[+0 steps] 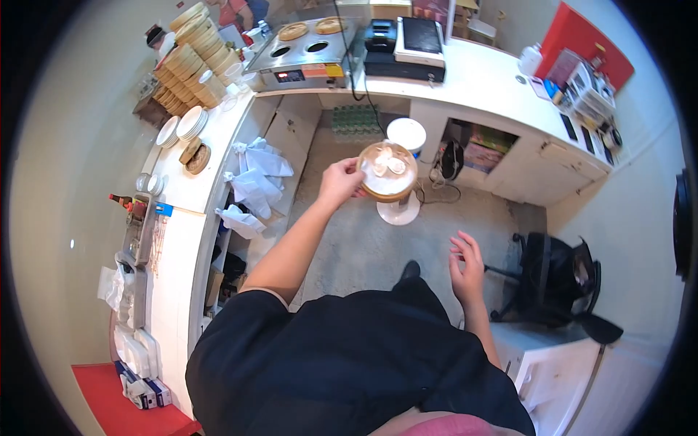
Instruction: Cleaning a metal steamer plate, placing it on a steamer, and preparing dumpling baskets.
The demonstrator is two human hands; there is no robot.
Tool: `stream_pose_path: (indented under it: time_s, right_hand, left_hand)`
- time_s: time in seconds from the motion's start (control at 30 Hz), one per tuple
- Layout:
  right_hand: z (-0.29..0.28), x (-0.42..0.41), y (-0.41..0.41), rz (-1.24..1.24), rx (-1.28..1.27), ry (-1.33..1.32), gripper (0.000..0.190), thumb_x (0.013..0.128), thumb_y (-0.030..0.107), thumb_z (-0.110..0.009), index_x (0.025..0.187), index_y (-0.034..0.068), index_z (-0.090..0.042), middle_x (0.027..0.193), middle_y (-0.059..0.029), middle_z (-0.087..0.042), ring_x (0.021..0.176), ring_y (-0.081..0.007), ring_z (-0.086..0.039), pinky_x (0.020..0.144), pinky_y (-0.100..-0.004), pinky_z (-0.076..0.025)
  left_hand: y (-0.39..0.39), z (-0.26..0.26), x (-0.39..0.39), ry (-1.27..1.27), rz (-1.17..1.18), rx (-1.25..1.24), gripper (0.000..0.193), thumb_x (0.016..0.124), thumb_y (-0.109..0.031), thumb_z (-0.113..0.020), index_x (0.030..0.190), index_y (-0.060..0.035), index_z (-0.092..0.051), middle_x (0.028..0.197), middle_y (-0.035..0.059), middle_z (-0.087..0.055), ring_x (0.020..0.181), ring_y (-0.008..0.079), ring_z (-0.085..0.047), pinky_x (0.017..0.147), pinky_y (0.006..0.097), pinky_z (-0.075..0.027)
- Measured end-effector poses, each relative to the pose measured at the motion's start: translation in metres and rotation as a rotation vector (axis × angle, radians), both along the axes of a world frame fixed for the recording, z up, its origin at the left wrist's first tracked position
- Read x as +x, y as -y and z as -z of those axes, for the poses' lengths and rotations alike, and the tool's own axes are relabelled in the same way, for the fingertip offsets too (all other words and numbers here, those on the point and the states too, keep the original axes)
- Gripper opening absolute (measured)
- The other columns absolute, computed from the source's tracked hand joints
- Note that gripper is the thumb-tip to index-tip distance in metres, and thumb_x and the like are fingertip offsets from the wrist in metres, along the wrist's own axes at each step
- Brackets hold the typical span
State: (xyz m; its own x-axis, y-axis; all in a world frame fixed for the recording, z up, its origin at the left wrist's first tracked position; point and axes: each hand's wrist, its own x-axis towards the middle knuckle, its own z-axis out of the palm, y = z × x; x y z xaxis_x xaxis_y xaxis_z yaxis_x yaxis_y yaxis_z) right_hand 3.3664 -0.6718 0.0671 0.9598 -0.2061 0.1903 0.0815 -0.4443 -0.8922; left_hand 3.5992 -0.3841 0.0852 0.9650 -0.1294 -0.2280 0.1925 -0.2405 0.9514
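My left hand (342,182) grips the left rim of a round bamboo steamer basket (388,193) and holds it out over the floor. Inside the basket, several pale dumplings or buns (388,161) lie on a white liner. Lower down and to the right, my right hand (465,264) hangs with its fingers apart and holds nothing. A white round-topped stand or stool (406,133) is partly hidden behind the basket, and its round base shows below.
Ahead, a steel steamer unit (305,52) stands on the white counter (480,82). Stacked bamboo steamers (188,68) and white plates (192,124) are at left. White bags (256,174) hang beside the left counter. A black chair (556,278) stands at right, and cables (444,201) cross the floor.
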Motion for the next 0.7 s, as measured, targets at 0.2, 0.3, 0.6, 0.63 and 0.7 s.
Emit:
stream_pose_path:
  time_s: [0.2, 0.3, 0.6, 0.63, 0.7]
  right_hand:
    - [0.033, 0.152, 0.006, -0.116, -0.142, -0.084, 0.02, 0.09, 0.002, -0.057, 0.108, 0.001, -0.066, 0.11, -0.0138, -0.066, 0.094, -0.022, -0.067, 0.086, -0.0314, -0.052]
    - [0.042, 0.257, -0.029, -0.372, -0.236, 0.15, 0.02, 0.089, 0.004, -0.059, 0.108, 0.001, -0.065, 0.111, -0.0142, -0.067, 0.097, -0.0266, -0.067, 0.086, -0.0336, -0.053]
    - [-0.01, 0.513, -0.243, -0.833, -0.774, 0.104, 0.038, 0.084, 0.018, -0.067, 0.118, 0.004, -0.057, 0.16, -0.0215, -0.023, 0.109, -0.0361, -0.062, 0.088, -0.0448, -0.054]
    - [-0.005, 0.537, -0.267, -0.793, -0.885, 0.106, 0.037, 0.084, 0.016, -0.065, 0.118, 0.003, -0.058, 0.161, -0.0215, -0.021, 0.107, -0.0343, -0.064, 0.085, -0.0441, -0.055]
    - [0.01, 0.577, -0.301, -0.732, -0.99, 0.075, 0.036, 0.084, 0.015, -0.063, 0.117, 0.002, -0.059, 0.162, -0.0216, -0.018, 0.104, -0.0325, -0.065, 0.082, -0.0435, -0.057]
  left_hand:
    - [-0.098, -0.015, 0.123, 0.133, -0.307, -0.04, 0.044, 0.087, -0.009, -0.064, 0.129, 0.0015, -0.06, 0.095, 0.0125, -0.072, 0.061, 0.0172, -0.071, 0.05, 0.0261, -0.057]
    - [-0.142, -0.039, 0.173, 0.125, -0.424, -0.113, 0.041, 0.088, -0.01, -0.063, 0.127, 0.0027, -0.059, 0.097, 0.0138, -0.07, 0.059, 0.0191, -0.071, 0.05, 0.0252, -0.057]
    - [-0.276, -0.113, 0.357, 0.153, -0.515, 0.01, 0.043, 0.089, -0.015, -0.061, 0.127, 0.0039, -0.054, 0.101, 0.0148, -0.067, 0.069, 0.0251, -0.072, 0.058, 0.0289, -0.061]
    - [-0.29, -0.116, 0.384, 0.135, -0.458, 0.007, 0.045, 0.089, -0.015, -0.061, 0.129, 0.0042, -0.053, 0.102, 0.0147, -0.066, 0.071, 0.0253, -0.073, 0.058, 0.028, -0.061]
    - [-0.3, -0.116, 0.437, 0.139, -0.439, 0.034, 0.045, 0.089, -0.015, -0.06, 0.129, 0.004, -0.054, 0.103, 0.014, -0.066, 0.07, 0.0248, -0.072, 0.059, 0.0274, -0.061]
